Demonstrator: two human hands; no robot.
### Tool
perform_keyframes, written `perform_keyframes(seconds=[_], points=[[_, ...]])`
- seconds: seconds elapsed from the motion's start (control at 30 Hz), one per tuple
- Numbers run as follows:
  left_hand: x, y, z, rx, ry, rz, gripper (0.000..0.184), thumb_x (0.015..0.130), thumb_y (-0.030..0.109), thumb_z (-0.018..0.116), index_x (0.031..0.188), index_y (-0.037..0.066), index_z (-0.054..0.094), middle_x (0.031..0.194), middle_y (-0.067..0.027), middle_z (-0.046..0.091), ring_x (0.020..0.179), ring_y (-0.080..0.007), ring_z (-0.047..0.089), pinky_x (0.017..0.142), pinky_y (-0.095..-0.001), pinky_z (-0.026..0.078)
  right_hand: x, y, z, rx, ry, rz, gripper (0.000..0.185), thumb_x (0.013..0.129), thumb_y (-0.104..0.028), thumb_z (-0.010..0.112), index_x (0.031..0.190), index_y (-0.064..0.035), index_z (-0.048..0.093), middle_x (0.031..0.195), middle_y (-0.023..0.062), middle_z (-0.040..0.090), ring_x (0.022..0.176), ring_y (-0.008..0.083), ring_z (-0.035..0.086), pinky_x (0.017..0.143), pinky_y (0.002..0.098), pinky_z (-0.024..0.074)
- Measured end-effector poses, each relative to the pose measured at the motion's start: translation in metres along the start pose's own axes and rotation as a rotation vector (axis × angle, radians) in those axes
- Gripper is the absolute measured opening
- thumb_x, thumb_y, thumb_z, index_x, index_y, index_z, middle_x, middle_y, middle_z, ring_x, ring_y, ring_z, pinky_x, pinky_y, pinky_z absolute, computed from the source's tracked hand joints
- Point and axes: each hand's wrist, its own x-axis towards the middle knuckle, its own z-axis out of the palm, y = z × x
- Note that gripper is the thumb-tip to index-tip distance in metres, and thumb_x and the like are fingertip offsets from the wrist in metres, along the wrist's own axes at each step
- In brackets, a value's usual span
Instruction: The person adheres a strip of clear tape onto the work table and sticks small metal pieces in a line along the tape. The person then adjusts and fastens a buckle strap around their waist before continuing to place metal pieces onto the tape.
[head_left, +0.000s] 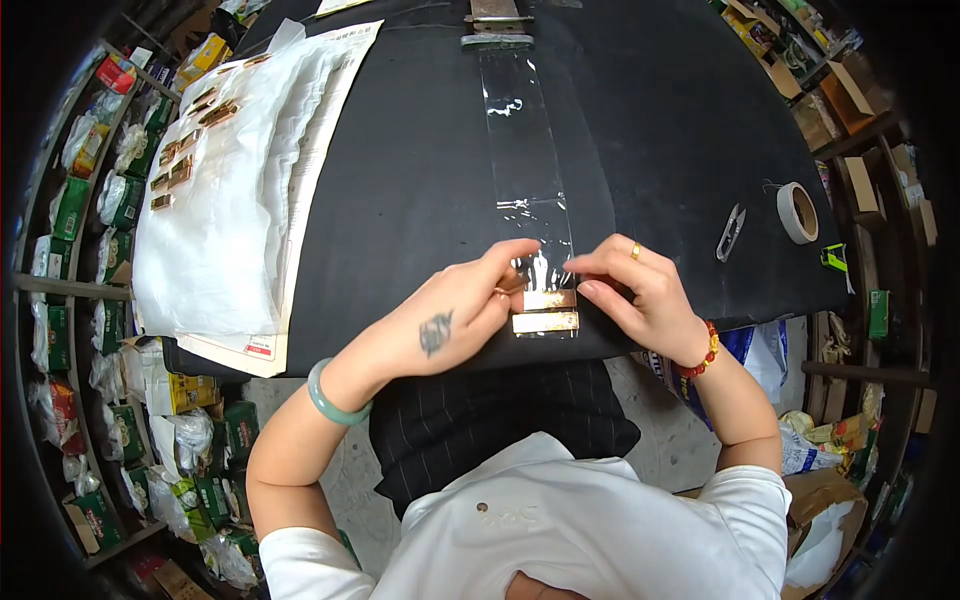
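Note:
A long strip of clear, shiny film runs down the black table toward me. Across its near end lie two shiny copper-coloured flat pieces, one just above the other. My left hand is at the strip's left edge, fingers curled and thumb lying over the film; its fingertips are partly hidden. On the right edge, my right hand has its index fingertip at the film and its thumb a little apart, beside the upper copper piece. No object shows between them.
A metal block sits at the strip's far end. Small thread snips, a white tape roll and a green-yellow cutter lie at right. White sheets with several copper pieces lie at left. Packed shelves flank the table.

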Motion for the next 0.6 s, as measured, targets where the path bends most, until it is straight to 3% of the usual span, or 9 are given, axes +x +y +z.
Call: perform_keyframes(seconds=[0.03, 0.07, 0.2, 0.4, 0.53, 0.6], points=[[0.003, -0.002, 0.0, -0.265, 0.035, -0.017, 0.035, 0.088, 0.009, 0.052, 0.123, 0.004, 0.05, 0.091, -0.008, 0.066, 0.056, -0.0064, 0.048, 0.05, -0.0179, 0.04, 0.003, -0.003, -0.001, 0.022, 0.014, -0.003, 0.025, 0.08, 0.001, 0.064, 0.105, -0.001, 0.066, 0.083, 0.0058, 0.058, 0.06, 0.0111, 0.048, 0.053, 0.0221, 0.0386], [0.005, -0.002, -0.001, -0.261, 0.036, -0.013, 0.035, 0.088, 0.009, 0.052, 0.123, 0.004, 0.05, 0.091, -0.008, 0.066, 0.056, -0.0064, 0.048, 0.05, -0.0179, 0.04, 0.006, -0.004, -0.001, 0.019, 0.017, -0.007, 0.025, 0.08, 0.001, 0.064, 0.105, -0.001, 0.066, 0.083, 0.0058, 0.058, 0.06, 0.0111, 0.048, 0.053, 0.0221, 0.0386], [0.013, -0.001, -0.005, -0.716, -0.265, -0.196, 0.039, 0.095, 0.011, 0.046, 0.132, 0.001, 0.039, 0.095, -0.0067, 0.067, 0.055, -0.0066, 0.042, 0.053, -0.0177, 0.039, 0.018, -0.009, 0.001, -0.002, -0.033, -0.114, 0.021, 0.081, -0.002, 0.065, 0.102, -0.0022, 0.065, 0.083, 0.0055, 0.058, 0.057, 0.0128, 0.05, 0.052, 0.0245, 0.0416], [0.02, 0.01, -0.015, -0.714, -0.207, -0.381, 0.026, 0.097, 0.012, 0.044, 0.12, 0.0, 0.049, 0.094, -0.0077, 0.067, 0.057, -0.0095, 0.045, 0.056, -0.0205, 0.041, 0.016, 0.002, 0.002, -0.007, -0.063, -0.11, 0.017, 0.08, 0.0, 0.065, 0.097, -0.0004, 0.066, 0.081, 0.0057, 0.058, 0.06, 0.0122, 0.048, 0.054, 0.0227, 0.0394], [0.009, -0.002, -0.024, 0.012, 0.191, -0.201, 0.017, 0.092, 0.008, 0.05, 0.107, 0.001, 0.055, 0.086, -0.0084, 0.066, 0.064, -0.0173, 0.054, 0.064, -0.0277, 0.046, 0.008, 0.011, 0.003, -0.064, 0.0, 0.006, 0.013, 0.081, -0.001, 0.065, 0.093, -0.0008, 0.065, 0.079, 0.005, 0.056, 0.059, 0.0121, 0.048, 0.054, 0.0229, 0.0391], [0.003, -0.006, -0.023, 0.073, 0.183, -0.153, 0.016, 0.091, 0.007, 0.05, 0.105, 0.001, 0.056, 0.088, -0.0082, 0.065, 0.065, -0.0168, 0.054, 0.063, -0.0268, 0.045, 0.005, 0.013, 0.006, -0.071, -0.015, 0.013, 0.013, 0.081, -0.001, 0.065, 0.093, -0.0007, 0.065, 0.078, 0.0049, 0.056, 0.059, 0.012, 0.048, 0.054, 0.0229, 0.0391]])
